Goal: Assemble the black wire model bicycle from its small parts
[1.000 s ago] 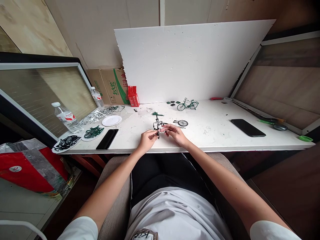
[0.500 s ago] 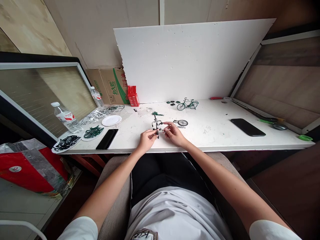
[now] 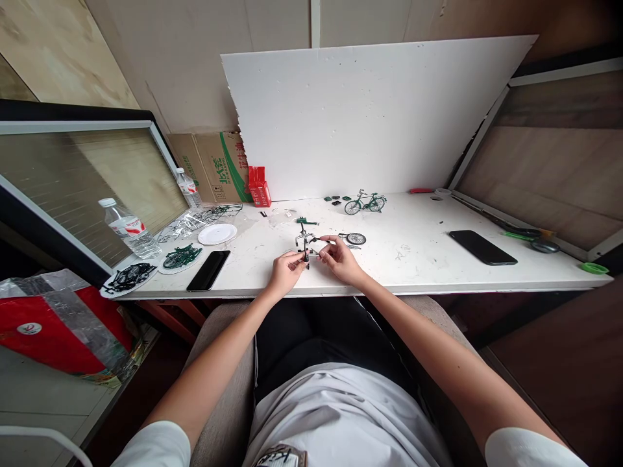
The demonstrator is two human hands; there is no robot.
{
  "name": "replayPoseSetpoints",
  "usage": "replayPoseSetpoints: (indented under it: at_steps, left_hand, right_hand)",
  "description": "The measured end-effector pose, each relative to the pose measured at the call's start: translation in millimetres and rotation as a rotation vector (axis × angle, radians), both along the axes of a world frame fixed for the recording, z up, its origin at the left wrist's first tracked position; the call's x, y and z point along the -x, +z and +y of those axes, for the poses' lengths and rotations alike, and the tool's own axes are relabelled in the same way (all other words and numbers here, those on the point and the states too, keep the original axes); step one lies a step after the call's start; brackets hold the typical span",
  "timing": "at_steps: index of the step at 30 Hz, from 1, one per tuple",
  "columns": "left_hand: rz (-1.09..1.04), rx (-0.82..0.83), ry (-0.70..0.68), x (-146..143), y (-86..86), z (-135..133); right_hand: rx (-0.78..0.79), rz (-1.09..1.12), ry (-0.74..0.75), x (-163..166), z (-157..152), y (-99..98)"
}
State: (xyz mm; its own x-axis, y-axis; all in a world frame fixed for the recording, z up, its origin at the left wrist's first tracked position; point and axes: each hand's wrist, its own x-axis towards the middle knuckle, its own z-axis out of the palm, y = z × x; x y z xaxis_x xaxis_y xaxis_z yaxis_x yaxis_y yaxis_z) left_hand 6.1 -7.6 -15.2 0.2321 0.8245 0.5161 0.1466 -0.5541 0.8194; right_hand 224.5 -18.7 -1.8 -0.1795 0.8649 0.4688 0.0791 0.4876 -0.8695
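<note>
My left hand [image 3: 285, 272] is closed, its thumb and fingertips pinching a small black upright part [image 3: 306, 244] near the table's front edge. Thin dark and silvery bits stick out around the top of this part; its exact kind is too small to tell. My right hand [image 3: 339, 261] faces it from the other side, closed in a pinch on a thin pale rod [image 3: 314, 253] that points at the part. Just beyond lies a small green piece [image 3: 306, 221]. A black spoked model wheel [image 3: 356, 239] rests flat to the right of my right hand.
A green model bicycle [image 3: 365, 203] stands at the back, beside several small dark pieces [image 3: 335, 203]. Plates of black parts [image 3: 129, 277] and green parts [image 3: 182, 257], a phone [image 3: 208, 271] and bottles [image 3: 129, 228] are left. Another phone [image 3: 481, 248] lies right.
Hardly anything differs. Both hands keep their pinch at the same spot, with only a very slight shift of the right fingers.
</note>
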Motion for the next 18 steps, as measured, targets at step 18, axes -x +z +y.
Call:
replayPoseSetpoints:
  at_steps: [18]
  left_hand:
    - [0.017,-0.012,0.017,0.6,-2.1,1.8]
  right_hand:
    - [0.09,0.113,0.001,-4.5,0.5,5.4]
